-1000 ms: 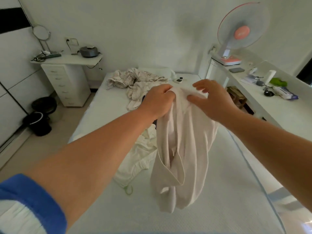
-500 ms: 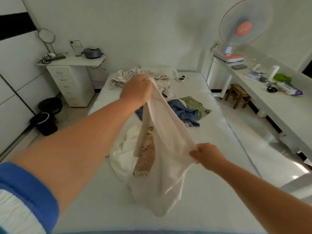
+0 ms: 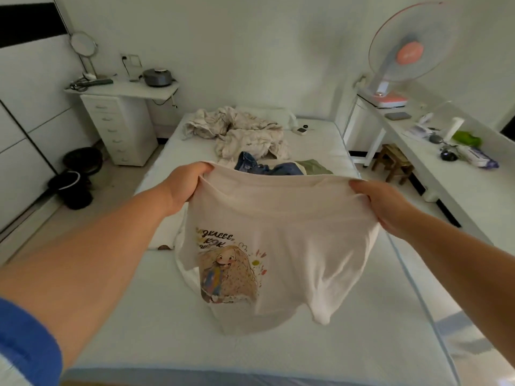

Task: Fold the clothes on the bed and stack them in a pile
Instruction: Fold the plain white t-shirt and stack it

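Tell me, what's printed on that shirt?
The shirt is white with a cartoon long-haired girl and lettering, seen in the head view.

A wide stretch of bare bed [image 3: 156, 316] lies open below a held-up T-shirt [image 3: 295, 246], while jeans [image 3: 267, 167], a green garment [image 3: 315, 166] and a crumpled sheet [image 3: 242, 132] crowd the far end beyond it.
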